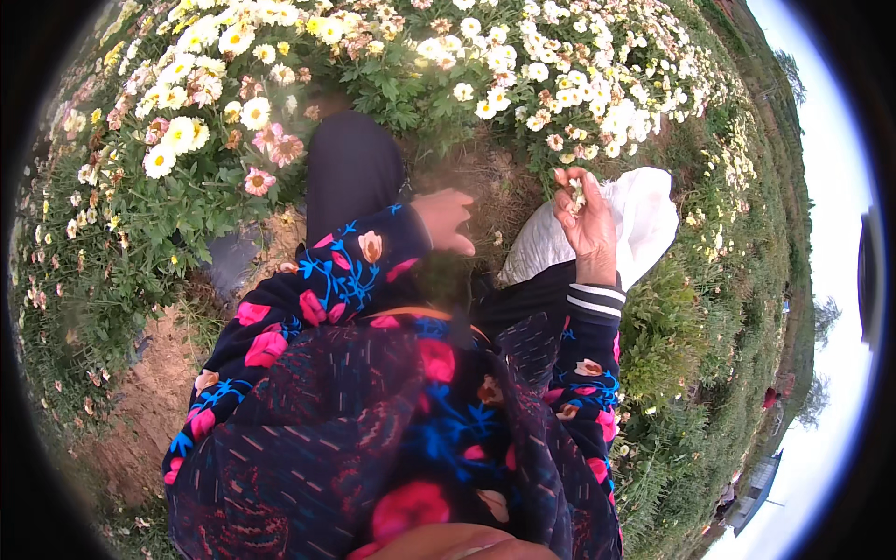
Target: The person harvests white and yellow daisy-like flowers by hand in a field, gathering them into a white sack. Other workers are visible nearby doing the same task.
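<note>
My right hand (pixel 591 213) is raised with its palm facing me. Its curled fingers hold a small white flower head (pixel 576 197). Right beside and behind that hand is a white sack (pixel 542 245), its bulging top pale and slightly translucent. What the sack contains is hidden. My left hand (pixel 444 220) hangs over dry, brownish ground (pixel 483 175) in front of me, fingers apart, with nothing seen in it. Ahead of both hands stand dense chrysanthemum-like plants with white and yellow blooms (pixel 497 98).
More white blooms (pixel 178 136) and faded pink ones (pixel 259 182) crowd the left. My dark-trousered knee (pixel 353 168) juts up beside my left hand. Bare soil (pixel 157 392) and grey plastic film (pixel 234 259) show at lower left. Green rows (pixel 721 350) stretch along the right, towards a distant building (pixel 756 493).
</note>
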`<state>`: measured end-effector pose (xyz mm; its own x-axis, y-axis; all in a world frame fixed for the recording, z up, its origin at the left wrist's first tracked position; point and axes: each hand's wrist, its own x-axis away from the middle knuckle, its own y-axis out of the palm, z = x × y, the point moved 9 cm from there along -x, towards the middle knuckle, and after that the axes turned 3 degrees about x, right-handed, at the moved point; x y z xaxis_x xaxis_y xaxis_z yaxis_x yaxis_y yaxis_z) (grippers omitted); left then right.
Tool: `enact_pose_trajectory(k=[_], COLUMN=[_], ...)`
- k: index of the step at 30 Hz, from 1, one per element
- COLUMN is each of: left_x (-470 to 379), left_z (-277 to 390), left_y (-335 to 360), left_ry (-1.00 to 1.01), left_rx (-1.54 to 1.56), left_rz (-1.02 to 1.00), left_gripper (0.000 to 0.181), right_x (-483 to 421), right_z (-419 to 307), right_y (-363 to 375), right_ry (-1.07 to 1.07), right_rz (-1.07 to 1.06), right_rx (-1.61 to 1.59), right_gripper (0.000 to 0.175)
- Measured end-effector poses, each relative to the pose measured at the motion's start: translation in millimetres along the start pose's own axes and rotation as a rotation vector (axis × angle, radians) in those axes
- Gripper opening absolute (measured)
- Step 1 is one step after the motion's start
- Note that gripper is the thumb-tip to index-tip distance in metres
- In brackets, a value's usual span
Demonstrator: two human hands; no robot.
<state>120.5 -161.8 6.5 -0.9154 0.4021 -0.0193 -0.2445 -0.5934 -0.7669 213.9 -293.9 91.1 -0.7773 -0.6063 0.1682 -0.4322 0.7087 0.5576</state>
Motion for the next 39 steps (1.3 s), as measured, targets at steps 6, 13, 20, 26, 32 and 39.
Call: enact_pose_trajectory(k=[6, 13, 20, 26, 32, 39], left_x=[10.5, -1.2, -71.6, -108.2, -126.0, -139.6], left_z=[-11.3, -28.7, -64.1, -125.7, -160.6, -171.0], left_y=[-18.4, -68.2, -171.8, -146.9, -134.7, -132.8], left_ry=[-0.081, -0.029, -0.248, -0.482, -0.546, -0.563], left_rx=[0.126, 0.134, -0.315, -0.169, -0.091, 0.011], left_rz=[-0.104, 0.223, 0.388, 0.489, 0.404, 0.547], left_gripper=[0.050, 0.038, 0.025, 0.040, 0.045, 0.041], right_x=[-35.4, -67.7, -115.4, -181.7, -255.9, -226.9], right_z=[7.9, 19.2, -2.5, 65.8, 130.2, 108.4], right_y=[34.8, -26.9, -82.4, -57.5, -70.0, -84.8], right_ry=[-0.002, -0.003, 0.048, 0.292, -0.036, -0.389], right_rz=[-0.089, 0.094, 0.303, 0.210, 0.348, 0.675], right_rx=[-0.276, -0.148, 0.406, 0.779, 0.491, 1.123], right_gripper=[0.065, 0.044, 0.017, 0.050, 0.027, 0.020])
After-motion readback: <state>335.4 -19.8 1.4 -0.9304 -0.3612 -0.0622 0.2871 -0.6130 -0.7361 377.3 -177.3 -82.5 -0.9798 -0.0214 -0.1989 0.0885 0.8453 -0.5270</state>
